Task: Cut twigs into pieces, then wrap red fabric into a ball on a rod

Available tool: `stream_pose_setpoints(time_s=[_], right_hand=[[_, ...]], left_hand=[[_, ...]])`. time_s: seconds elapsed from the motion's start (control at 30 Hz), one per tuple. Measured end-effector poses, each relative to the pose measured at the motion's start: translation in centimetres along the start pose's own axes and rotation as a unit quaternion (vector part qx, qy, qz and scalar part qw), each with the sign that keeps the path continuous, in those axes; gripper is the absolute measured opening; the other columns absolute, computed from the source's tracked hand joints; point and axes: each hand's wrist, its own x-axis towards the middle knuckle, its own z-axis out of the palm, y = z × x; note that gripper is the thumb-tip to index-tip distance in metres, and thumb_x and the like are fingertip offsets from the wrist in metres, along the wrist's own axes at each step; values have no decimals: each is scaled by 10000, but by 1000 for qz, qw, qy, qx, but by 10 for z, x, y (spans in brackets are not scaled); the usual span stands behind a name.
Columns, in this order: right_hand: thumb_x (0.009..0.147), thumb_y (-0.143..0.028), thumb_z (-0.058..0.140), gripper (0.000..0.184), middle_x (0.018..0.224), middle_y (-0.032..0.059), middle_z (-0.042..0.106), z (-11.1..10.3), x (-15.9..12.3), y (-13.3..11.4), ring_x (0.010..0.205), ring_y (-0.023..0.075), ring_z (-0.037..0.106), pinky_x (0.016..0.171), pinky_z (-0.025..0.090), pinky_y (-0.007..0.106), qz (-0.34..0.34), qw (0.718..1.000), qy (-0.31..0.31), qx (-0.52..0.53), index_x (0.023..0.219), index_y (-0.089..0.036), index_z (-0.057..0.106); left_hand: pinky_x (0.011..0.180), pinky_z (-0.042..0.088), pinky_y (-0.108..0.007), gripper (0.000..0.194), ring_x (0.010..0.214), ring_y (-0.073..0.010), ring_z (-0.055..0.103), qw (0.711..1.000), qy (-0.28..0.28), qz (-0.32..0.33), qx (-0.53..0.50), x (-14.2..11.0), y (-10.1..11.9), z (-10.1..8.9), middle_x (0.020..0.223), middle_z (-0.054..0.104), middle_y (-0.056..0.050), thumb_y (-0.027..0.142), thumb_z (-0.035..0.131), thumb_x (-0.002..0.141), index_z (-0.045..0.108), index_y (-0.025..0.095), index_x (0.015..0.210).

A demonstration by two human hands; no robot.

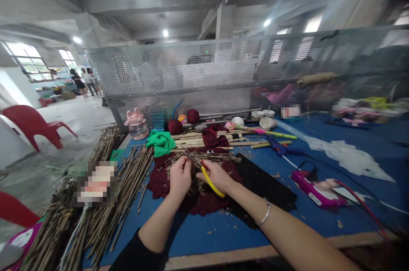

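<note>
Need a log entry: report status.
Right fingers holding yellow-handled scissors. Left fingers curled beside blades, grip unclear. Dry clippings atop dark red cloth.

The scissors handle [210,182] is smooth plastic, the sticks [128,190] rough wood, the maroon cloth [204,204] matt, the perforated screen [175,68] metal.

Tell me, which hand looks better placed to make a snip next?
Probably the right hand: it grips the yellow-handled scissors, whose blades reach toward the left hand. The left is closed beside them, apparently without a cutting tool.
</note>
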Motion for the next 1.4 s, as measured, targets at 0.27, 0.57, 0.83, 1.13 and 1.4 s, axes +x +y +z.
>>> stream_pose_setpoints(time_s=[0.27,0.57,0.83,1.13,1.4], right_hand=[[762,-444,535,312,560,-55,400,5,4,7,527,78,329,494,268,198,-9,999,10,-30,650,-168,442],[743,-420,543,260,588,-6,504,-34,17,18,547,114,430,516,253,215,58,977,102,-180,655,-183,483],[662,-157,538,85,665,23,571,-46,23,52,602,147,498,531,239,234,129,945,166,-252,728,-197,504],[647,-208,517,93,710,25,589,-42,16,57,649,154,520,610,358,234,62,956,236,-160,739,-190,515],[630,-327,581,234,776,46,599,-39,9,43,667,156,532,646,436,267,34,983,177,44,790,-177,498]], left_hand=[[562,317,-213,271,554,-107,416,999,-1,14,42,4,-6,-2,558,458,28,314,409,839,498,176,623],[557,314,-225,330,523,-112,426,983,38,-14,181,19,-24,-23,523,495,15,403,484,777,510,183,532],[706,402,-281,199,725,-178,549,977,108,-18,185,32,-47,-31,772,609,-69,331,471,786,568,158,774],[792,423,-324,187,808,-199,589,995,54,-52,66,27,-45,-18,849,648,-85,296,503,782,596,158,867],[784,436,-294,385,821,-183,590,993,117,-35,3,29,-35,-18,897,641,-90,375,595,725,580,133,1024]])
